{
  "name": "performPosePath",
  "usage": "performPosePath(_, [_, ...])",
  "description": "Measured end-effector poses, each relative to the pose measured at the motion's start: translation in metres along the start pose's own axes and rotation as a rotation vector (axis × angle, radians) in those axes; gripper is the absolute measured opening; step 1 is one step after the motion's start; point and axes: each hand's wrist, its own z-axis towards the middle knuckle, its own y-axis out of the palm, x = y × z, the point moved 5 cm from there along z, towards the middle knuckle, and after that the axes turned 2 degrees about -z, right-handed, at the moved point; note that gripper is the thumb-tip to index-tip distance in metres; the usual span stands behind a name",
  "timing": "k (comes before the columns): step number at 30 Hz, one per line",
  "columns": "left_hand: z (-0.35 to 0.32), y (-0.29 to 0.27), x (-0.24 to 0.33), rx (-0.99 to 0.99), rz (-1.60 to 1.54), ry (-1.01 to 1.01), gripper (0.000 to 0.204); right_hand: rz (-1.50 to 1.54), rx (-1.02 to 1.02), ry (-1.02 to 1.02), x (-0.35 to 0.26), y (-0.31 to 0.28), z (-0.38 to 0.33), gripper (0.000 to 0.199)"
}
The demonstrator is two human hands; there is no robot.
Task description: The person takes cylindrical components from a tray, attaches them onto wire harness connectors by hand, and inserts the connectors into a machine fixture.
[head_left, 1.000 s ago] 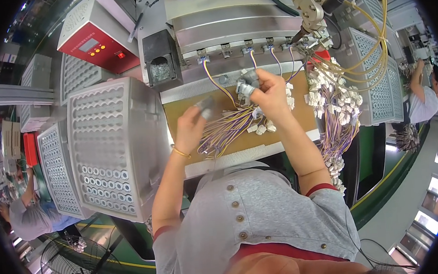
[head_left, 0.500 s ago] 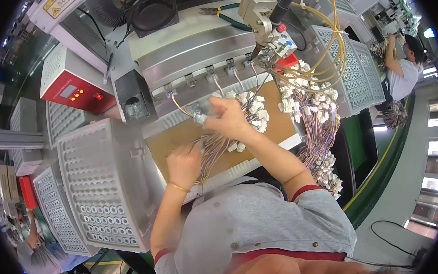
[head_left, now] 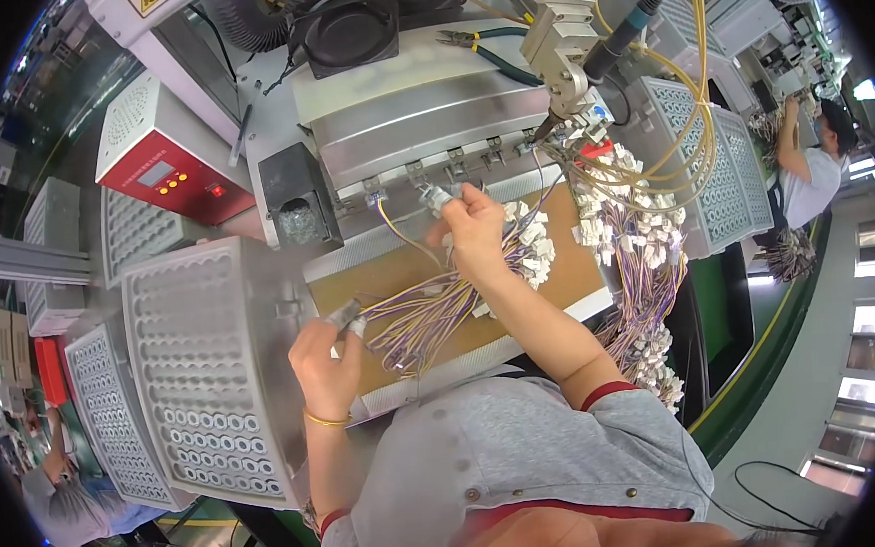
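Two hands work over a brown work board [head_left: 438,273]. At about eight o'clock from the board's middle, the left hand [head_left: 325,366] has its fingers curled shut, pinching what looks like a small grey connector [head_left: 348,317] at the end of a purple-and-yellow wire bundle [head_left: 430,319]. The bundle fans across the board toward two o'clock. There the right hand [head_left: 475,233] pinches a white connector [head_left: 440,198] closed between fingertips, just below the grey machine's row of clips [head_left: 451,162].
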Motion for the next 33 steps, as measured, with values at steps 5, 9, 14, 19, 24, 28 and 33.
performPosePath(5, [0.001, -0.001, 0.008, 0.057, -0.015, 0.090, 0.023, -0.001, 0.012, 0.032, 0.001, 0.002, -0.001, 0.008])
performPosePath(9, [0.002, 0.001, 0.015, 0.088, -0.097, 0.155, 0.025, 0.215, 0.194, 0.113, 0.007, 0.019, 0.000, 0.010])
performPosePath(14, [0.005, 0.005, 0.027, 0.043, -0.115, 0.246, 0.026, -0.271, -0.020, -0.083, -0.021, 0.008, 0.011, 0.015])
performPosePath(19, [-0.009, -0.001, 0.038, 0.032, -0.055, 0.264, 0.030, -0.835, -0.379, -0.592, -0.058, 0.015, -0.029, 0.012])
performPosePath(24, [-0.009, -0.001, 0.048, 0.165, 0.205, 0.418, 0.038, -0.707, -0.912, -0.394, -0.025, 0.030, -0.067, 0.017])
performPosePath(28, [-0.012, -0.074, -0.029, 0.174, 0.479, 0.042, 0.024, -0.653, -0.805, -0.269, -0.027, 0.014, -0.060, 0.012])
performPosePath(33, [-0.097, -0.243, -0.183, 0.350, 1.222, -0.783, 0.041, -0.460, -0.816, -0.163, -0.015, 0.018, -0.060, 0.011])
